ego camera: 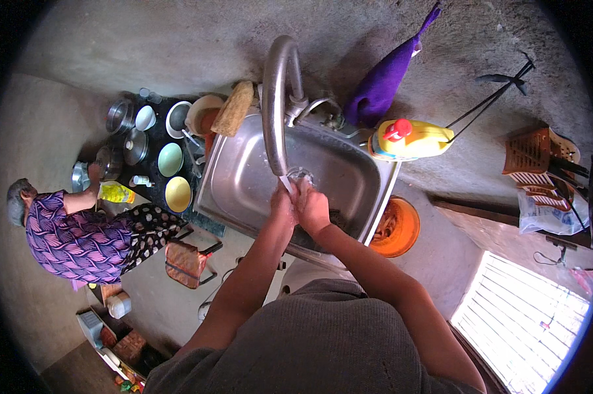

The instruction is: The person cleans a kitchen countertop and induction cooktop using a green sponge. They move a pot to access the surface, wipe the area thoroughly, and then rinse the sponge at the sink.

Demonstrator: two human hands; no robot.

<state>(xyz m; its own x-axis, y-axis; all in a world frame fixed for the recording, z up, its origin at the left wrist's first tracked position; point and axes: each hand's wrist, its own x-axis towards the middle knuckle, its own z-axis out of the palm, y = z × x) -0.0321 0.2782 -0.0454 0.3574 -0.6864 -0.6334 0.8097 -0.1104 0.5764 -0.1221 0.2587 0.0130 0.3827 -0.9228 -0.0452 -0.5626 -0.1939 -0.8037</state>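
My left hand (pixel 284 199) and my right hand (pixel 310 203) meet under a running stream of water over a stainless steel sink (pixel 242 162). They touch each other; whether anything small lies between them cannot be made out. The curved metal faucet (pixel 275 98) arches down to just above my fingers. Below my hands, a drain fitting (pixel 300 175) shows partly. Something dark and mesh-like lies at the basin's near right, partly hidden by my right forearm. A yellow jug with a red cap (pixel 417 140) stands at the sink's right rear corner.
Bowls (pixel 170 160) and lidded pots (pixel 136 147) crowd a dark counter on the left, where another person (pixel 79 231) stands reaching over it. A tan block-like object (pixel 233 109) rests at the sink's left rear corner. A purple cloth (pixel 385 86) hangs behind; an orange bucket (pixel 412 226) stands right.
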